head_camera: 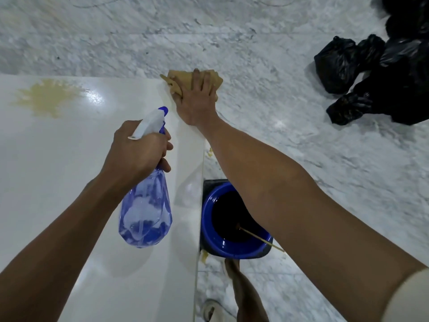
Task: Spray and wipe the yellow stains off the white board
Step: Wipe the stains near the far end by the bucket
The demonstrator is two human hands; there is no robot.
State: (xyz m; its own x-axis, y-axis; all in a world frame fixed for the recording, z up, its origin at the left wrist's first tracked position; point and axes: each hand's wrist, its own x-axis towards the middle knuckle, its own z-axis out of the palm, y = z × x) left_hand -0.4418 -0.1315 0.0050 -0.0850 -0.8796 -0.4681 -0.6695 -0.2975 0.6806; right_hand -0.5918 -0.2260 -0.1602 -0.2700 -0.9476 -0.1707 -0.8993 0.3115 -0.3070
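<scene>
On the white board (69, 182), our right hand (197, 101) presses a cloth (183, 82) flat-fingered at the far corner; our left hand (137, 149) grips the spray bottle (146, 212), the yellow stain (46, 97) well left.

I'm seeing a glossy, smooth white board (69, 170) catching glare, and a clear blue plastic spray bottle (145, 205). The tan rag (181, 81) looks like soft matt cloth; the floor (301, 147) is veined marble, and the black bags (371, 73) are shiny crinkled plastic.

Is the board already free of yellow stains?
No, a yellow stain remains at the far left of the white board.
</scene>
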